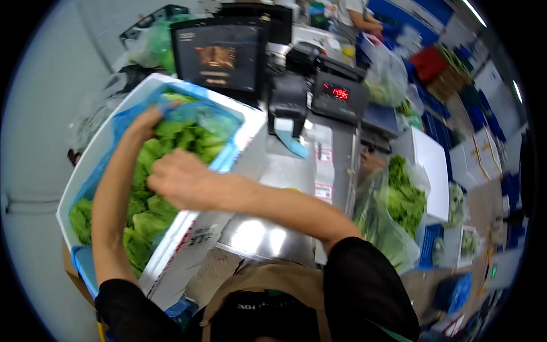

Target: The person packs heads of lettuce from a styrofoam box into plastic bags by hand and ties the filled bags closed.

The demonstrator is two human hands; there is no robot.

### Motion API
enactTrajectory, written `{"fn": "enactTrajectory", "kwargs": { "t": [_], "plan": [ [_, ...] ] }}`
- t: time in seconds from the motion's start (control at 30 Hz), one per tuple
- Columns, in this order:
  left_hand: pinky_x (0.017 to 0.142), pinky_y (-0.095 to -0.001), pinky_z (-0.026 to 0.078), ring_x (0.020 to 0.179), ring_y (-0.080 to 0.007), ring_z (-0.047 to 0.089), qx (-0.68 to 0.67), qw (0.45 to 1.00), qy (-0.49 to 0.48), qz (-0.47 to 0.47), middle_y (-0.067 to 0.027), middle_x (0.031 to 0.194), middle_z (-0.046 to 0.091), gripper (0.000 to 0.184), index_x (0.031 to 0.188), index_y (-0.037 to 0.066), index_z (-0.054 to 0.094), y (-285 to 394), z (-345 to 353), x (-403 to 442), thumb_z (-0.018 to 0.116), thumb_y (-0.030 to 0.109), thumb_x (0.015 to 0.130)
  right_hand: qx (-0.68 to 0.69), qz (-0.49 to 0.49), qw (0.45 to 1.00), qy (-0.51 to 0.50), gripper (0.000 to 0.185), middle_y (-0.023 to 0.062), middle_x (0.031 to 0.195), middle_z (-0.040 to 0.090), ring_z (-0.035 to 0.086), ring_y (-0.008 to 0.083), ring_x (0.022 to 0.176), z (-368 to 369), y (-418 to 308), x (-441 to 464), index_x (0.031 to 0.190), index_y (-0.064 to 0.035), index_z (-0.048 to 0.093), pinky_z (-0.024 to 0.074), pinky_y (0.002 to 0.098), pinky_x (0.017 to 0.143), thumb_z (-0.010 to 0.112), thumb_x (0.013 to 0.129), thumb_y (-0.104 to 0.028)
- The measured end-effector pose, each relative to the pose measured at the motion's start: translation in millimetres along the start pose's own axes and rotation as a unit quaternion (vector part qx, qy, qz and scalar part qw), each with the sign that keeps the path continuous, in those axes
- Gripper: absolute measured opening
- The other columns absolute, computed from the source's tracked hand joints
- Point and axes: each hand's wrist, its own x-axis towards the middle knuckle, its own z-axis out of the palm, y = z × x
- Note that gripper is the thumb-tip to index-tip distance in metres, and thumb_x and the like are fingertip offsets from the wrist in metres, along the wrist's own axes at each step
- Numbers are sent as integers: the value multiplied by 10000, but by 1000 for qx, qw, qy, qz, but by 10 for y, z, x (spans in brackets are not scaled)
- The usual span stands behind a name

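Note:
A white foam box (166, 245) with a blue plastic liner (219, 117) stands tilted in view at the left, filled with green leafy lettuce (149, 219). My left hand (149, 118) reaches to the far side of the box, at the lettuce and the liner; its fingers are partly hidden and blurred. Over the middle of the lettuce, my right hand (181, 179) is closed, fingers curled down at the leaves. What lies inside its grip is hidden.
Behind the box stands a dark screen (219, 57). A label printer (286, 102) and a scale display (339, 94) with red digits sit on the metal counter (256, 233). Bagged lettuce (404, 196) is at the right. Another person (359, 17) works at the back.

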Motion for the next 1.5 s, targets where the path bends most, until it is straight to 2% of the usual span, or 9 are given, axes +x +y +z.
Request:
{"fn": "enactTrajectory", "kwargs": {
  "t": [0.03, 0.37, 0.53, 0.63, 0.8, 0.87, 1.0, 1.37, 1.5],
  "plan": [
    [674, -337, 574, 762, -200, 668, -73, 995, -24, -55, -89, 940, 672, 371, 1099, 46, 585, -3, -121, -24, 650, 316, 853, -17, -27, 998, 57, 88, 130, 835, 558, 560, 273, 839, 118, -112, -28, 801, -25, 599, 423, 392, 734, 590, 736, -84],
    [755, -326, 549, 879, -194, 650, -90, 988, 100, -77, -98, 1036, 655, 387, 1134, 36, 589, -46, -1103, -1331, 598, 327, 879, 163, 40, 918, 358, 195, 168, 952, 504, 526, 318, 901, 119, -293, -277, 815, 25, 553, 421, 437, 821, 672, 682, -54],
    [883, -353, 492, 1062, -250, 581, -4, 991, 106, 82, -148, 1239, 533, 670, 1330, -1, 402, 329, -481, -2232, 613, 418, 852, 384, 169, 854, 310, 1162, 323, 1395, 240, 235, 440, 1332, 175, -261, -36, 1402, 112, 82, 242, 460, 1104, 815, 658, -397],
    [971, -370, 427, 1146, -279, 530, 167, 951, 122, 229, -180, 1321, 467, 828, 1398, -16, 315, 362, 91, -2443, 614, 502, 826, 639, 183, 695, 274, 1238, 321, 1436, 185, 181, 424, 1369, -11, -255, -56, 1406, 124, 99, 209, 427, 1124, 801, 630, -539],
    [1002, -367, 380, 1180, -275, 506, 311, 878, 22, 363, -205, 1359, 434, 1002, 1446, -28, 221, 526, 454, -2183, 557, 662, 802, 814, 122, 502, 266, 856, 129, 1228, 484, 483, 237, 1139, -304, -389, -489, 1400, -49, 285, 410, 342, 969, 731, 708, -284],
    [910, -347, 437, 1084, -257, 562, 302, 905, -118, 276, -169, 1256, 534, 932, 1439, -7, 269, 766, 610, -2058, 509, 658, 832, 835, 129, 466, 263, 582, 111, 1100, 591, 592, 200, 994, -555, -468, -806, 1259, -27, 470, 488, 330, 866, 656, 788, -312],
    [785, -329, 474, 876, -218, 603, 404, 851, -186, 279, -133, 965, 637, 690, 1391, 23, 381, 1189, 1296, -1807, 470, 516, 917, 778, 310, 435, 331, 603, 151, 1180, 582, 611, 231, 998, -789, -500, -1644, 1285, -5, 469, 512, 361, 848, 581, 839, -395],
    [920, -421, 452, 1067, -375, 575, 486, 626, -451, 410, -261, 1138, 593, 607, 1276, -16, 492, 916, 4213, -1408, 610, 414, 863, 327, 443, 486, 678, 709, 162, 1231, 545, 571, 250, 1085, -2451, -1749, -5076, 1336, 1, 412, 488, 379, 897, 654, 779, -366],
    [893, -403, 469, 1098, -337, 574, 304, 703, -519, 379, -263, 1179, 568, 732, 1317, -22, 439, 808, 5469, -1447, 646, 481, 828, 179, 479, 507, 694, 740, 160, 1236, 540, 561, 254, 1105, -2783, -2107, -5523, 1346, 7, 397, 479, 380, 909, 678, 761, -349]
  ]
}}
